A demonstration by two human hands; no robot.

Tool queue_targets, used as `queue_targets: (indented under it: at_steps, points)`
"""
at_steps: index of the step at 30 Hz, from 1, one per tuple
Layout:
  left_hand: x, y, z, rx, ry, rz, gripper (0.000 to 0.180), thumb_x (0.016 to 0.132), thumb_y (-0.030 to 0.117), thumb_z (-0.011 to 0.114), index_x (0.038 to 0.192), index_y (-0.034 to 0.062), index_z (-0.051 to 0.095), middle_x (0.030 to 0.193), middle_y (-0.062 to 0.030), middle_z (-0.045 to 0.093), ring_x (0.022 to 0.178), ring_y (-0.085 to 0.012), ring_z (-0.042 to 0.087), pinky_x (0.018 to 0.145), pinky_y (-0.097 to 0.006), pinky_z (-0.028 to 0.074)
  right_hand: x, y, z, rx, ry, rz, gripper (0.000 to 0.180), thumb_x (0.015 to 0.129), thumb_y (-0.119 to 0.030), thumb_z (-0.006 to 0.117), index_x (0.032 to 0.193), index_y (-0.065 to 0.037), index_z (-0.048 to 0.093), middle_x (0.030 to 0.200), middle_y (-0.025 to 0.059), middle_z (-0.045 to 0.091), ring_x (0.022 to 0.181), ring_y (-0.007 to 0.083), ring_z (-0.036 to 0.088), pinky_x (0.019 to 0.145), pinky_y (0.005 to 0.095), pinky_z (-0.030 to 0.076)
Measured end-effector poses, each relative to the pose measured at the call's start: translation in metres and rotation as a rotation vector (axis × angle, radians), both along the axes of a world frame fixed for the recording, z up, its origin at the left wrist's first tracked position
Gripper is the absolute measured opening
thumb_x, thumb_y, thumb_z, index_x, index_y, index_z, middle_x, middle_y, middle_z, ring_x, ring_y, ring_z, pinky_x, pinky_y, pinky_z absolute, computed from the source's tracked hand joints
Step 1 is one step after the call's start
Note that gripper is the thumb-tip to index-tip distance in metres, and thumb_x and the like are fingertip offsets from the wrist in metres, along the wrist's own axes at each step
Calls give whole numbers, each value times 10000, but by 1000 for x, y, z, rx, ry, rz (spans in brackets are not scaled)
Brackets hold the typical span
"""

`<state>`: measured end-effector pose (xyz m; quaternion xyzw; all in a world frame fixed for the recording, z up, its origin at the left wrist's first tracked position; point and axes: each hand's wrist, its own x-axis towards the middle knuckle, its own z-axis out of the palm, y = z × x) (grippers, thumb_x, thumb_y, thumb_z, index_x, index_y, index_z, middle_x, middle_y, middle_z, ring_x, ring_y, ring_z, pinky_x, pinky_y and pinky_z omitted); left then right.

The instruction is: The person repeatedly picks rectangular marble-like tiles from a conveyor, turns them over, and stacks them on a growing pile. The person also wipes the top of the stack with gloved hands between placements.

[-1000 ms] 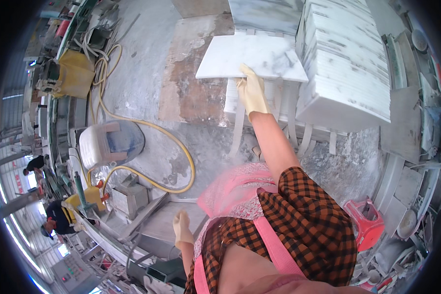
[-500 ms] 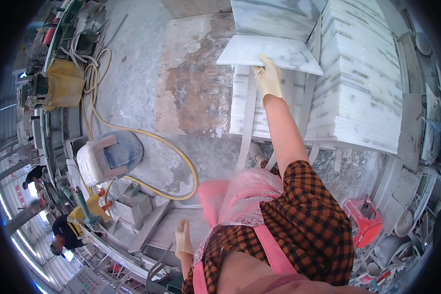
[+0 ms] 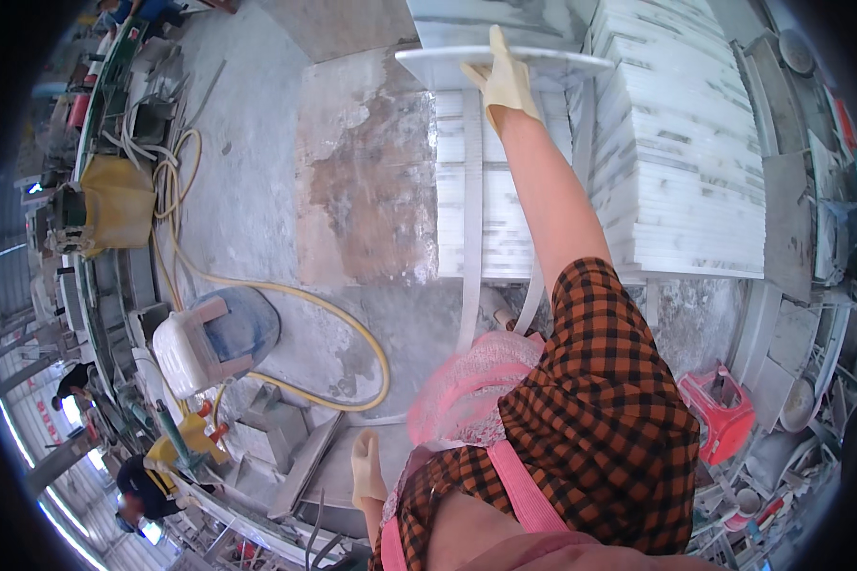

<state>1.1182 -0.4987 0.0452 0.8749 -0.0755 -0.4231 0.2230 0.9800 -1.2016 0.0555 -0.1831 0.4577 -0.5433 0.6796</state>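
Observation:
My right hand (image 3: pixel 505 84), in a cream glove, reaches far forward to a white-grey marble slab (image 3: pixel 562 65). Its fingers are spread against the slab, with one finger extending past the upper edge. The slab is tilted steeply over a stack of white slabs (image 3: pixel 514 205), and a larger grey-veined marble face (image 3: pixel 533 21) stands behind it. Low down near my left side hangs my left hand (image 3: pixel 367 466), also gloved; it looks loosely open with nothing in it.
A taller stack of pale marble slabs (image 3: pixel 690 162) stands at right. Pale straps (image 3: pixel 473 219) run down the nearer stack. A yellow hose (image 3: pixel 338 314) loops over the floor beside a white-blue container (image 3: pixel 195 352). A red plastic basket (image 3: pixel 719 419) sits at right; workers (image 3: pixel 143 485) stand far left.
The slab has swung from lying flatter to a steeper tilt. My right hand has gone from closed at its near edge to spread against it. My view has shifted slightly.

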Motion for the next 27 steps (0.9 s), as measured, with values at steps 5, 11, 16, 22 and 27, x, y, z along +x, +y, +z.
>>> queue_targets:
  at_steps: [5,11,16,22,27]
  points:
    - [-16,-13,18,-47,-33,28,486,973,332,579,1274,-50,580,1264,-184,614,1184,-287,568,1024,-357,410,9,-41,-23,-300,322,63,687,985,-461,548,1434,47,436,1402,239,523,1238,285,566,1065,340,424]
    - [-23,-7,17,5,29,-2,484,977,348,570,1260,-44,580,1220,-137,618,1110,-203,575,998,-332,425,33,-16,-41,-783,1164,609,486,957,-393,572,1300,-50,602,1293,133,612,1305,285,475,1084,382,394]
    - [0,-55,11,-149,91,198,472,973,350,569,1261,-24,585,1164,-74,607,1073,-158,566,964,-309,427,-64,-57,39,-1266,1665,560,453,989,-368,530,1336,-84,596,1384,117,574,1363,316,422,1156,395,299]
    - [77,-294,-59,-403,140,-175,498,975,357,539,1326,4,570,1189,-70,639,1108,-155,569,979,-303,420,-262,-86,48,-963,1991,135,504,1003,-393,482,1407,-92,508,1461,119,502,1382,313,397,1134,416,284]
    - [100,-543,-133,-518,188,-424,556,962,278,556,1439,7,466,1387,-138,554,1256,-214,522,1013,-322,425,-310,-91,20,-1165,2158,191,501,1015,-377,461,1418,-82,502,1475,130,488,1399,303,389,1140,420,279]
